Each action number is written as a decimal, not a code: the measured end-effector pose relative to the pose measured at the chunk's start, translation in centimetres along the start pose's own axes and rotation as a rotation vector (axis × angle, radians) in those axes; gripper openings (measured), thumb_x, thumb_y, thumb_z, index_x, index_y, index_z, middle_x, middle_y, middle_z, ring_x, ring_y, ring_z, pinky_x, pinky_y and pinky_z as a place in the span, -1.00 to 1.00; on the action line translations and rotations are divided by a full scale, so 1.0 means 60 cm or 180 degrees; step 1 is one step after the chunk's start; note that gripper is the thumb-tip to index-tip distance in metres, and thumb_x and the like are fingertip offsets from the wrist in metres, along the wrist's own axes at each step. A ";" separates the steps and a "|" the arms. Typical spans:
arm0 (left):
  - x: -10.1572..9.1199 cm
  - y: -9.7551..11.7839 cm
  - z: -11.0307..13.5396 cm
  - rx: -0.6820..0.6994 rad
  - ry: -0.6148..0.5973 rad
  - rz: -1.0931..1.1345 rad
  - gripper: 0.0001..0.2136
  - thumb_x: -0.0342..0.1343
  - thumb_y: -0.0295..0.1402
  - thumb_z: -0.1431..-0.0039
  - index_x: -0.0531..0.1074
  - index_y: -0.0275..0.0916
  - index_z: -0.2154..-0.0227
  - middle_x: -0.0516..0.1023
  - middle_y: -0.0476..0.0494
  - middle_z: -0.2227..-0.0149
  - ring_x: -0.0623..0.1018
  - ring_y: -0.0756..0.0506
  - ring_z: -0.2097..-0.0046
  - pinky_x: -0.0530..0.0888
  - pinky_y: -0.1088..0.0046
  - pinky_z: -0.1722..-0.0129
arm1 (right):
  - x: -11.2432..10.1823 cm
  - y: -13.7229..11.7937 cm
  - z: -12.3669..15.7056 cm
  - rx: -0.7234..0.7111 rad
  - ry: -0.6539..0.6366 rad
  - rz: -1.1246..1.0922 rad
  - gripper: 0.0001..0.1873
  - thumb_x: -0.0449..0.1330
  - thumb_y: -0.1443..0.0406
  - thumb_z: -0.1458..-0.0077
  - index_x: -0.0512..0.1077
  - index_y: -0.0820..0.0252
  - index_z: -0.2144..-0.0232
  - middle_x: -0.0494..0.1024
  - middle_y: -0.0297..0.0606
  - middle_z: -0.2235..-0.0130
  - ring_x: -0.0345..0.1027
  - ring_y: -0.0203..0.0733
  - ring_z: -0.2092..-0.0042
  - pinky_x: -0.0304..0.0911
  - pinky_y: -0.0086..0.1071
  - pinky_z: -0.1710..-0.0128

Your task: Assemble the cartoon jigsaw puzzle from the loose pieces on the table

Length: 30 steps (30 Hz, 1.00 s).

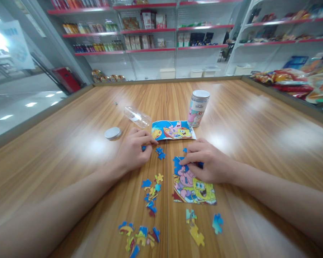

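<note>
A partly joined jigsaw puzzle (187,188) with a pink starfish and a yellow sponge character lies flat on the wooden table. My right hand (208,161) rests over its upper right part, index fingertip on the blue top edge, thumb apart from it. Part of the puzzle is hidden under that hand. My left hand (136,150) lies left of two blue puzzle pieces (160,153), its fingers stretched toward the lower left corner of the picture card (174,130). Another blue piece (143,148) shows partly between its thumb and index finger.
Loose puzzle pieces (152,193) are scattered toward the front, with a blue piece (217,224) at right. Behind my hands are a lidded can (198,107), a clear plastic container (137,117) on its side and a silver lid (113,133). Snack bags (288,82) lie beyond the right edge.
</note>
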<state>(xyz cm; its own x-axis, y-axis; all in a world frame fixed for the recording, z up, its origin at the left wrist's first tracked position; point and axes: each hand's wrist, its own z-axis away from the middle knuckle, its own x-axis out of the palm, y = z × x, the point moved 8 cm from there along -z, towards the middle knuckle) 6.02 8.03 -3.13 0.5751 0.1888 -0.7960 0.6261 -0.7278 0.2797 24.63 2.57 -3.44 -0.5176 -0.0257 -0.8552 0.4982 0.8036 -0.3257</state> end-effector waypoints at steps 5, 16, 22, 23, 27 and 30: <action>0.006 0.026 -0.003 0.0336 -0.0434 0.0233 -0.81 0.11 -0.46 -0.16 0.59 -0.21 0.22 0.54 -0.13 0.20 0.41 -0.14 0.12 0.41 0.23 0.07 | -0.002 0.000 -0.003 -0.0065 0.0009 0.0006 -0.78 0.17 0.42 -0.07 0.62 0.16 0.32 0.47 -0.27 0.43 0.32 -0.25 0.36 0.06 -0.30 0.24; -0.010 -0.007 -0.001 -0.0015 -0.0001 0.0066 -0.86 0.08 -0.45 -0.22 0.53 -0.25 0.25 0.52 -0.12 0.28 0.46 -0.13 0.17 0.39 0.28 0.10 | -0.004 -0.002 -0.002 -0.0286 0.0020 0.0000 -0.75 0.16 0.43 -0.07 0.63 0.14 0.30 0.45 -0.29 0.44 0.30 -0.27 0.39 0.08 -0.29 0.25; 0.003 0.013 0.000 0.0389 -0.0529 0.0123 -0.83 0.10 -0.42 -0.22 0.57 -0.21 0.20 0.49 -0.15 0.21 0.44 -0.14 0.12 0.37 0.25 0.04 | -0.006 -0.003 -0.001 -0.0374 0.0094 0.0023 -0.76 0.17 0.44 -0.05 0.62 0.13 0.31 0.44 -0.31 0.46 0.29 -0.27 0.39 0.06 -0.30 0.28; 0.006 0.017 0.001 0.0478 -0.0618 0.0157 -0.81 0.10 -0.43 -0.22 0.58 -0.19 0.18 0.48 -0.15 0.18 0.43 -0.14 0.11 0.37 0.25 0.03 | -0.007 -0.003 -0.001 -0.0384 0.0110 0.0018 -0.76 0.17 0.44 -0.05 0.62 0.13 0.31 0.45 -0.31 0.46 0.29 -0.28 0.40 0.06 -0.30 0.28; 0.011 0.018 0.001 0.0515 -0.0741 0.0197 -0.83 0.11 -0.39 -0.23 0.57 -0.19 0.18 0.48 -0.15 0.18 0.41 -0.14 0.11 0.37 0.25 0.04 | -0.006 -0.006 0.000 -0.0414 0.0092 0.0032 -0.75 0.16 0.44 -0.07 0.62 0.14 0.31 0.47 -0.30 0.46 0.30 -0.28 0.40 0.07 -0.31 0.29; 0.012 0.015 -0.001 0.0459 -0.0770 0.0192 -0.86 0.14 -0.34 -0.22 0.55 -0.21 0.23 0.49 -0.14 0.21 0.41 -0.14 0.13 0.37 0.26 0.06 | -0.006 -0.009 0.003 -0.0421 0.0081 0.0071 -0.75 0.16 0.43 -0.08 0.62 0.12 0.29 0.50 -0.29 0.43 0.34 -0.26 0.36 0.09 -0.31 0.28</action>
<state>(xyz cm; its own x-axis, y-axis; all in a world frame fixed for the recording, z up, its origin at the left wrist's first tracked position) 7.04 7.55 -3.40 0.4558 -0.0080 -0.8901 0.5033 -0.8225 0.2651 24.69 2.04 -3.04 -0.5258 0.0067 -0.8506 0.4146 0.8751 -0.2494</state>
